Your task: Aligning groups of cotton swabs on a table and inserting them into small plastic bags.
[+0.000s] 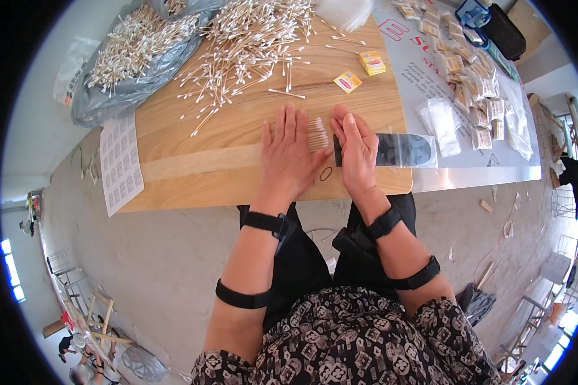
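My left hand [286, 151] lies flat on the wooden table [192, 179], fingers stretched out. Its thumb side borders a short, even row of cotton swabs [316, 135] lined up side by side. Just right of that row, my right hand [358, 151] is closed, its fingers curled over a flat black strip [385, 149]. The strip's far right part lies inside a clear plastic bag [424, 151]; my palm hides its middle. A small dark rubber band [325, 174] rests on the wood between my wrists.
Loose cotton swabs [257, 32] pile up at the back, beside a grey plastic bag [144, 90] full of more. Small yellow cards [372, 63] sit back right. Packed swab bags [481, 90] cover the silver board [411, 77]. A label sheet [121, 163] overhangs the left edge.
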{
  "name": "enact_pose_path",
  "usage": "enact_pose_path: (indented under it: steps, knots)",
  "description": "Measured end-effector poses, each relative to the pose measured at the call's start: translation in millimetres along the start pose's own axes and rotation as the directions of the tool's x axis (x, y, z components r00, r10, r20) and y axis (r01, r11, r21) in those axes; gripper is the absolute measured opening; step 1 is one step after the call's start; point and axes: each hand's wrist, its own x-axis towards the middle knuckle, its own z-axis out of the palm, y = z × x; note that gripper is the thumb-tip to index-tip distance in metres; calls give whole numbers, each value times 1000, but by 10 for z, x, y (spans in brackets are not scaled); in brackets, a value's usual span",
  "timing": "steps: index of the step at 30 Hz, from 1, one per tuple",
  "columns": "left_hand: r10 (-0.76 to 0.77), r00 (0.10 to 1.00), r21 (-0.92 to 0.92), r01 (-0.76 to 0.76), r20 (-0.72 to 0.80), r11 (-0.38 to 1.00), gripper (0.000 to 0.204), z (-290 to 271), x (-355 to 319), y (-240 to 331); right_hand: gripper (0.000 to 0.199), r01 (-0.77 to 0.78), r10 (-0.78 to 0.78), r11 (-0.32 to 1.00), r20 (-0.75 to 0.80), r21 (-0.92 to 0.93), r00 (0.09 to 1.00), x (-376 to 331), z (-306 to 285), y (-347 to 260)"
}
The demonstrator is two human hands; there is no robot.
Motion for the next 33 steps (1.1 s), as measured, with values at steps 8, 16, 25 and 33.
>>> enact_pose_path:
  steps: [8,16,25,33]
  knots:
    - [-57,987,-417,-11,-150,909,65,91,-135,-49,49,67,-69,992,-14,-107,998,-105,104,20]
    - [-442,896,-998,-51,-35,-23,62,164,28,27,47,8,-8,994,6,-111,1000,-39,156,67]
    - [78,996,-78,-75,37,994,65,-75,-390,-45,44,730,-86,121,726,-672,682,-95,-300,-204]
    - [55,996,-63,-50,77,997,68,-107,-390,-32,54,721,8,-46,722,-691,692,-250,-276,-178]
